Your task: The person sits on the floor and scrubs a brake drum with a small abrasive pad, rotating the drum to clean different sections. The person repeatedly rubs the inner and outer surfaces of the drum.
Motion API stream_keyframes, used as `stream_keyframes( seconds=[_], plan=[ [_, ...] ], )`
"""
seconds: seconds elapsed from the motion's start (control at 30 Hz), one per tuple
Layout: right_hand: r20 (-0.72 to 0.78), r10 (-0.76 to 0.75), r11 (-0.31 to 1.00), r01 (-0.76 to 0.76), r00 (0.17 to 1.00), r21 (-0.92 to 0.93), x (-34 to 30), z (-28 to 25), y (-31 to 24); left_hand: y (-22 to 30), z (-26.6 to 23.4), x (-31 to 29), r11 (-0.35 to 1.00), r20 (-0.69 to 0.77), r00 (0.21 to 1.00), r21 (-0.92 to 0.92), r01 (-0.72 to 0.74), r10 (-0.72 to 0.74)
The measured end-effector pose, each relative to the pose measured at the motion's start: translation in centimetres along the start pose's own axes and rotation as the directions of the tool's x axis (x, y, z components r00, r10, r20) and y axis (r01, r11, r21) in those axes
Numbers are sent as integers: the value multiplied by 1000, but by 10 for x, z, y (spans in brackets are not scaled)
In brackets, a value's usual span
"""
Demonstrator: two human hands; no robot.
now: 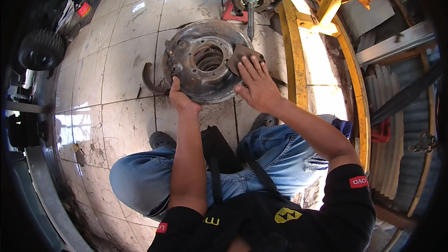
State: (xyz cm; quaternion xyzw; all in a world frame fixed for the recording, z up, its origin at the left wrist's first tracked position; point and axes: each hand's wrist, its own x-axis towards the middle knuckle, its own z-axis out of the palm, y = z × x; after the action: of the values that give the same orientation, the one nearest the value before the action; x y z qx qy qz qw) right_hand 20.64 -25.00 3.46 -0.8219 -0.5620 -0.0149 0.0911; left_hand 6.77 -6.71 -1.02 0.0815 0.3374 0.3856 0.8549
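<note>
Left hand [179, 97] clamps the brake plate's [205, 65] near rim, right hand [255, 84] flat, fingers apart, on a loose shoe [242, 56] that may slip onto the floor [121, 65]

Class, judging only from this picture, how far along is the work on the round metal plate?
Done: the rusty brake plate is off and lies on the tiled floor. In hand: the left hand steadies its rim while the right hand rubs with a sanding sheet. Left: a curved brake shoe lies unfitted.

Round rusty dark-metal brake backing plate [205, 63] lying flat on tiled floor, coil spring visible through central hole. Curved brown brake shoe [243, 56] resting on plate's right edge. Second curved shoe [150, 81] on tiles just left of plate.
</note>
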Motion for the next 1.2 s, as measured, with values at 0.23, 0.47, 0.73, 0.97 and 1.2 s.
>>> stream_keyframes(
  seconds=[0.23,0.47,0.73,0.97,1.2],
  plan=[
    [170,-144,989,148,975,-11,-5,-3,-14,-1,-3,1,999,11,999,16,-30,30],
    [221,-313,948,316,924,24,-19,-5,-34,0,-3,7,999,35,999,-27,21,-20],
    [223,-307,951,308,925,31,-30,-7,-39,6,7,2,999,5,1000,-32,21,-20],
    [102,-188,980,193,977,-44,-17,-3,-18,9,4,-1,998,-9,1000,-64,14,-14],
    [138,-178,981,187,974,-53,-7,-11,-10,5,2,3,998,-61,997,-23,-57,55]
  ],
)
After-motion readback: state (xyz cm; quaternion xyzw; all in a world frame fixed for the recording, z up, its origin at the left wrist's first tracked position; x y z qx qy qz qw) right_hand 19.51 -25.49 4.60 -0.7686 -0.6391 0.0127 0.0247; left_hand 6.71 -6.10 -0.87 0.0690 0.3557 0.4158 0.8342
